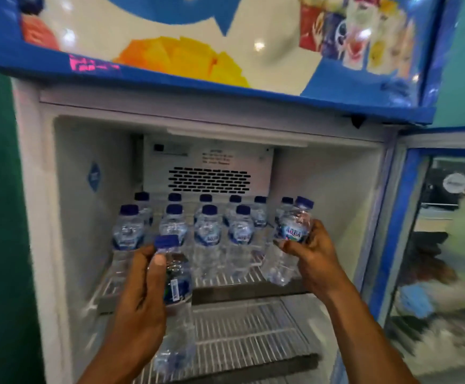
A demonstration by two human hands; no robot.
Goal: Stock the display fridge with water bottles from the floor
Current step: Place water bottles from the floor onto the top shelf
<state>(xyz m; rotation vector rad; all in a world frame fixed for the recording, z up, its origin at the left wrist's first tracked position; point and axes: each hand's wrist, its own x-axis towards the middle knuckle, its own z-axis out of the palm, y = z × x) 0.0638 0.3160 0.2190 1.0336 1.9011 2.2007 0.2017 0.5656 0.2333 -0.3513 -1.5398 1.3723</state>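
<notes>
Plastic: the left hand (140, 295) is clamping one water bottle (177, 278), the right hand (314, 256) a tilted bottle (294, 233); just ahead, standing rows (206, 231) are risking being toppled by a careless push.

The white wire upper shelf (225, 278) of the open white display fridge (73, 167) carries small clear plastic water bottles with dark blue caps (207, 231), six along its back and four in front of them. Just before the shelf's front edge, the left hand (140, 295) grips one such bottle (176, 275) upright. Over the shelf's right end, the right hand (311, 253) holds a second bottle (292, 231) tilted, cap leaning right. Below the shelf lies another white wire rack (248, 328). Behind it is a slotted vent panel (209, 180).
</notes>
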